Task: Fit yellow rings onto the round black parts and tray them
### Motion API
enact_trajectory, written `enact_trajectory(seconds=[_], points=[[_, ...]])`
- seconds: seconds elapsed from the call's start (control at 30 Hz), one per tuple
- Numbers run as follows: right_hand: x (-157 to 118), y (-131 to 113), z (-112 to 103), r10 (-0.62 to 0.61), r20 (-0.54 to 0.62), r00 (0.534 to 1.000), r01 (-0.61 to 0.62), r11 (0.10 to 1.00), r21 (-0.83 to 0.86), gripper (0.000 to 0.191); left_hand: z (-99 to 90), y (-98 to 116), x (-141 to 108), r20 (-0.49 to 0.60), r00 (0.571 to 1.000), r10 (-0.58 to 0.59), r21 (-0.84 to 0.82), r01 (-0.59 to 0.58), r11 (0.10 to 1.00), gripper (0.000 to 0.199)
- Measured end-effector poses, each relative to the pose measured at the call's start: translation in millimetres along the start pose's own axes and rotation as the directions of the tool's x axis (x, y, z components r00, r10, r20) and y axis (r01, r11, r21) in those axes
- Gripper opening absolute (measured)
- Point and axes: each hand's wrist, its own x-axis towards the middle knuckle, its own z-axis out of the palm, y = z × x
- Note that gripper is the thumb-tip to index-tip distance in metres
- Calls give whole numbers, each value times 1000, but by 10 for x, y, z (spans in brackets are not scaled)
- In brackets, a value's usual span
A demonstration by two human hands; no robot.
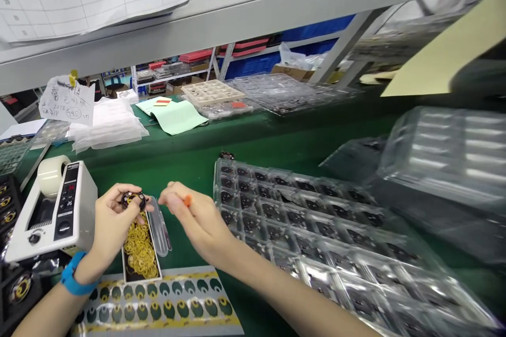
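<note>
My left hand [114, 216] grips a small black round part [134, 200] with a yellow ring on it, pinched between thumb and fingers. Just to its right, apart from that part, my right hand [195, 213] is closed with its fingers curled. A small orange thing [187, 200] pokes out of that grip, and the rest of it is hidden. Below the left hand lies an open white box [159, 268] of tangled yellow rings [141, 253]. A narrow clear plastic case [160, 231] rests against the box's right side.
A tape dispenser [85, 197] stands left. In front lies a sticker sheet [190, 321]. Clear compartment trays [292, 216] of black parts fill the right, with empty clear trays [443, 152] beyond. Black holders [16, 287] line the left edge. A grey shelf beam [237, 16] crosses above.
</note>
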Motion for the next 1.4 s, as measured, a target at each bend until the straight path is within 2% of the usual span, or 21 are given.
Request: enact_trajectory(seconds=[0.1, 0.2, 0.33, 0.6, 0.83, 0.97, 1.13, 1.23, 1.4], points=[[-25, 53, 117, -118, -1, 993, 116, 978, -172, 20, 27, -6, -18, -25, 999, 20, 29, -19, 999, 20], [-15, 126, 198, -147, -64, 987, 124, 952, -281, 14, 56, -25, -56, -3, 1000, 13, 32, -13, 999, 31], [-14, 177, 235, -152, -118, 981, 107, 940, -324, 15, 96, -107, -126, 8, 1000, 27, 94, -27, 995, 42], [5, 146, 240, 12, -178, 984, -41, 987, -158, 14, 111, -244, -232, 52, 984, 169, 243, -177, 954, 46], [79, 119, 207, 191, -129, 973, -186, 981, 44, 10, 104, -270, -247, 107, 965, 241, 346, -264, 900, 45], [122, 124, 177, 255, -49, 966, -242, 952, 190, 7, 94, -268, -210, 114, 971, 211, 336, -238, 911, 44], [145, 123, 121, 285, 59, 957, -290, 912, 290, 12, 85, -247, -112, 73, 992, 106, 228, -120, 966, 41], [132, 135, 120, 253, -17, 967, -242, 940, 242, 13, 86, -233, -108, 64, 993, 101, 159, -111, 981, 42], [70, 186, 183, 90, -152, 984, -88, 996, 17, 15, 103, -206, -199, 87, 987, 133, 163, -146, 976, 42]])
